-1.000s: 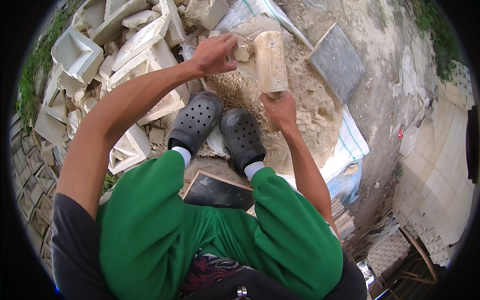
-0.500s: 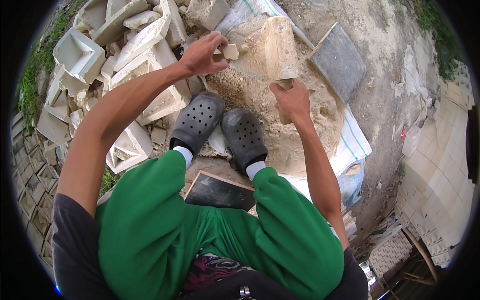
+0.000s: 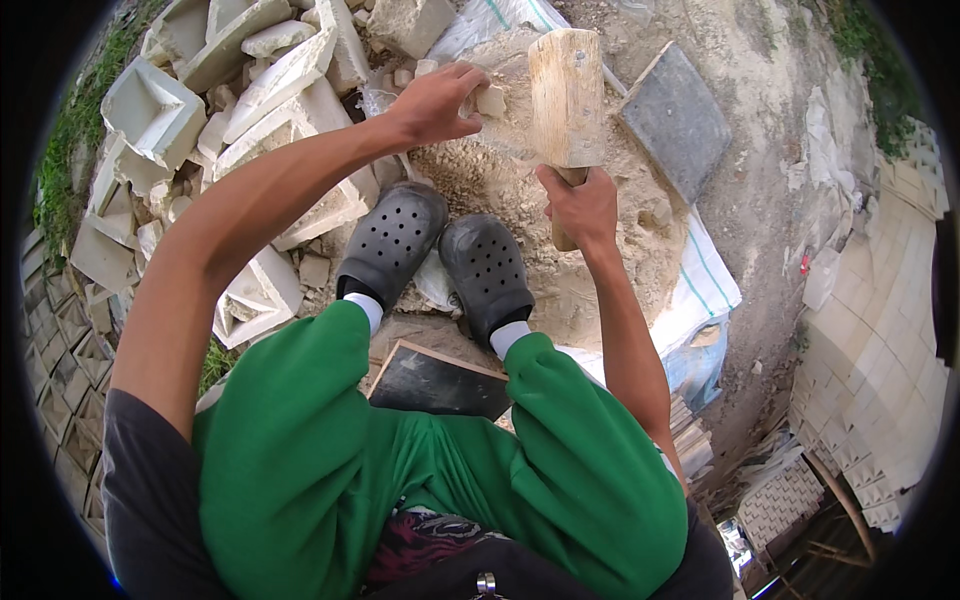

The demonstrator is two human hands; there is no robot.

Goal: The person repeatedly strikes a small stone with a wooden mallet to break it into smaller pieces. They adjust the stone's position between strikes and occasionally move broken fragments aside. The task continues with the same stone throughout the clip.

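1. The right hand [image 3: 583, 205] is clenched around the short wooden handle of a pale, blocky wooden mallet [image 3: 567, 95], whose head stands above the fist, raised over the work.
2. The left hand [image 3: 432, 103] reaches forward with the arm stretched out; its fingers [image 3: 468, 80] grasp a small, pale, roughly cut chunk of stone [image 3: 490, 100], which sits just left of the mallet head and above a mound of sandy, crumbled stone dust [image 3: 500, 180].
3. The stone chunk and the mallet head are near each other but not touching.
4. The person's two feet, in dark grey perforated rubber clogs [image 3: 395, 240] with white socks, rest side by side at the near foot of the mound; baggy green trousers [image 3: 300, 450] cover the legs.
5. A flat, dark grey square slab [image 3: 675, 120] lies to the right of the mallet, on the sloping ground.
6. To the left, a heap of broken white moulded blocks [image 3: 200, 110] fills the ground.
7. A white woven sack with thin stripes [image 3: 705, 285] lies under the right edge of the mound.
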